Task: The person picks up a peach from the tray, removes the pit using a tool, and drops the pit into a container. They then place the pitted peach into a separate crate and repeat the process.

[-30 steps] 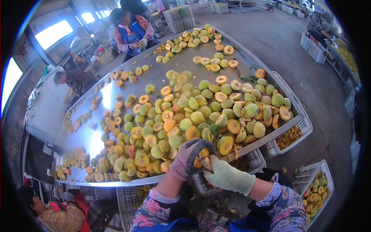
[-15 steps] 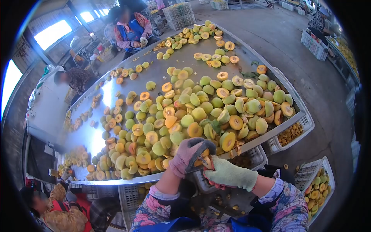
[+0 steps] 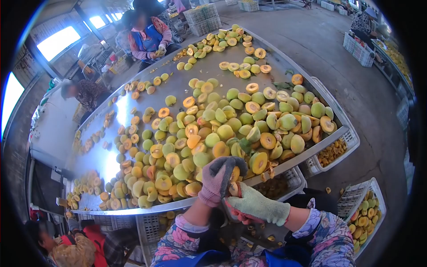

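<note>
Halved green-orange fruit (image 3: 225, 132) lies heaped on a metal table (image 3: 147, 99), many cut faces showing a brown pit. At the table's near edge, my left hand (image 3: 219, 177), in a pink and dark grey glove, has its fingers wrapped round a piece of fruit. Against it is my right hand (image 3: 260, 205), in a pale green glove with red on the palm side, closed around something at the same fruit piece (image 3: 234, 188). The gloves cover most of that piece, and what else the right fingers hold is hidden.
Below the near edge is a white crate (image 3: 291, 182); another crate (image 3: 353, 141) with orange scraps stands right. A crate of fruit halves (image 3: 376, 196) is at lower right. Co-workers sit at the far side (image 3: 150, 39), the left (image 3: 89, 93) and lower left (image 3: 71, 249).
The view has shifted slightly. My hands remain together, with the right hand turned a little and the fruit piece between them less exposed.
</note>
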The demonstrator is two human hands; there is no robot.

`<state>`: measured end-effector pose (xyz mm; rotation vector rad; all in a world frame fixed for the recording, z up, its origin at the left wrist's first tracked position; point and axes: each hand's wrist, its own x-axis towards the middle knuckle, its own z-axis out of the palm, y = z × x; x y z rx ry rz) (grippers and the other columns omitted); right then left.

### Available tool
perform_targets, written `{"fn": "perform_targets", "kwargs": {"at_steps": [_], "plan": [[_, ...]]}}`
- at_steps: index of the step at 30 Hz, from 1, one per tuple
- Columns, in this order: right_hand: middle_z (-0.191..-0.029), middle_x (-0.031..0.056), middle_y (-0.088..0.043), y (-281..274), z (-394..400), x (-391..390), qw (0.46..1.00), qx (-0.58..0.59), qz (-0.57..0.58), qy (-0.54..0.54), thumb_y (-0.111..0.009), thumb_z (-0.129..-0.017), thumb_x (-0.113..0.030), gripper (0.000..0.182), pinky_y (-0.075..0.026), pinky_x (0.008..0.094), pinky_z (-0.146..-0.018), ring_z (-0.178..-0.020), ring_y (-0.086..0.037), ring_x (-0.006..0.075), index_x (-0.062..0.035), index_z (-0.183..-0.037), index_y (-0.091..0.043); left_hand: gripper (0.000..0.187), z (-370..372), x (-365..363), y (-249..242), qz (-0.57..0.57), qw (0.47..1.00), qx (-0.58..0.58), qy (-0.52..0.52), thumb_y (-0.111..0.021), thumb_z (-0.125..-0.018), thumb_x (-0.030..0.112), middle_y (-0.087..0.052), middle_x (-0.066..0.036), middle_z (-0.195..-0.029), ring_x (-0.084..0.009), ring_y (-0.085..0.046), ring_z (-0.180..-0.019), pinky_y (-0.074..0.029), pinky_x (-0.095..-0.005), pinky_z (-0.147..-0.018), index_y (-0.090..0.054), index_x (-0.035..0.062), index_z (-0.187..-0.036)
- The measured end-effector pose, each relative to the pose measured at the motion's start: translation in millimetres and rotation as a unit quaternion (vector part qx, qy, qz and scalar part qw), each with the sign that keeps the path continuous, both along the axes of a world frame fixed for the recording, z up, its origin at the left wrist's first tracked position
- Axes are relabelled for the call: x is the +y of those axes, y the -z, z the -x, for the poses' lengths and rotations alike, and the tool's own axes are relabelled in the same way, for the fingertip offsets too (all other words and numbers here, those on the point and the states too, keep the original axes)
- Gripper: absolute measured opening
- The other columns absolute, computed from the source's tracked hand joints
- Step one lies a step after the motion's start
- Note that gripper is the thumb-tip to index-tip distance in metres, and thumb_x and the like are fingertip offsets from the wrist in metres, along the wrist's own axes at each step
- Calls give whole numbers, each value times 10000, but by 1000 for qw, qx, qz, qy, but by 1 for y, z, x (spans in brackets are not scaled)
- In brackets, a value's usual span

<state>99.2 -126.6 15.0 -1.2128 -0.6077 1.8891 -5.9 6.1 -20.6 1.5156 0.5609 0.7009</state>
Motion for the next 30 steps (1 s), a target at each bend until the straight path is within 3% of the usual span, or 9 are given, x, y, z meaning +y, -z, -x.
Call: {"fn": "perform_targets", "kwargs": {"at_steps": [13,15,17,18,20,21,23,28,30], "plan": [[-757,54,-601,11,-6,-2,968,-240,-66,-29,-566,-956,-236,278,-476,264,-457,-533,-572,107,-36,-1112,-452,309,1,1,-17,159,984,23,83,-561,-1012,258,-709,-93,-941,-165,-680,-848,-560,-304,-787,-683,-24,-1048],[-755,136,-633,26,-1,-3,920,-355,-165,25,-574,-948,-218,314,-512,345,-489,-556,-633,225,3,-1122,-434,306,2,1,-16,148,985,4,84,-567,-1012,247,-710,-92,-963,-181,-687,-858,-564,-316,-797,-678,-32,-1071],[-760,182,-635,32,3,-6,862,-444,-245,34,-587,-936,-214,338,-524,396,-526,-595,-648,303,21,-1122,-429,219,1,1,-14,-226,972,28,57,-669,-904,139,-697,-76,-955,-157,-678,-868,-561,-299,-803,-669,14,-1084],[-764,227,-636,32,4,-7,790,-522,-318,40,-600,-925,-209,362,-537,446,-564,-633,-663,382,39,-1123,-424,219,0,-1,-11,-229,971,26,57,-669,-904,139,-697,-76,-955,-157,-678,-868,-561,-299,-803,-669,14,-1084],[-781,251,-634,22,5,-5,804,-531,-264,37,-610,-913,-211,374,-538,475,-600,-683,-656,422,43,-1120,-429,287,-1,-4,-6,59,997,-28,50,-734,-816,97,-697,-60,-974,-149,-680,-874,-562,-292,-813,-665,36,-1088],[-797,275,-633,18,7,-4,818,-535,-208,29,-621,-901,-212,386,-539,504,-636,-733,-649,463,47,-1117,-433,287,-1,-3,-8,56,997,-29,51,-734,-816,97,-697,-60,-974,-149,-680,-874,-562,-292,-813,-665,36,-1088],[-804,262,-641,15,8,-3,811,-552,-194,21,-627,-899,-218,390,-542,502,-637,-738,-657,449,42,-1121,-439,405,1,0,-8,-268,962,33,36,-805,-753,155,-721,-96,-977,-215,-708,-893,-568,-336,-822,-651,20,-1102],[-835,241,-658,22,10,-3,779,-600,-182,2,-642,-885,-216,391,-550,492,-644,-756,-674,421,30,-1126,-456,349,0,4,-3,-338,939,68,17,-794,-738,158,-713,-50,-952,-223,-705,-881,-563,-324,-804,-657,78,-1049],[-807,206,-672,31,10,-3,732,-646,-214,35,-526,-941,-207,233,-545,520,-594,-702,-686,413,-7,-1054,-489,351,0,2,4,-330,941,76,9,-795,-733,166,-714,-52,-945,-237,-705,-882,-563,-332,-802,-657,78,-1044]]}}
